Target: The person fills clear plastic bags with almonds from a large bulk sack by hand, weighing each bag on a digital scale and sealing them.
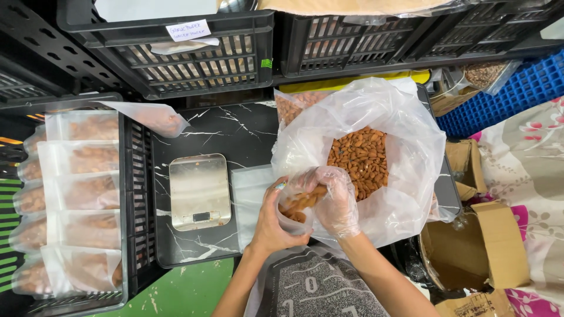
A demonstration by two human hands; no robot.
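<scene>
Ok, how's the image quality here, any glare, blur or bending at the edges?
Head view: even, soft light, sharp throughout; glare on the clear almond bag and the steel scale; the crates bow near the edges from the wide lens; the gloved right hand shows no motion blur.

Scale display (201, 216) too small, forearms cut off

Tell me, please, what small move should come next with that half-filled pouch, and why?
Probably let the gloved right hand drop its almonds into the small pouch that the left hand holds open, then set it on the scale, which stands bare.
</scene>
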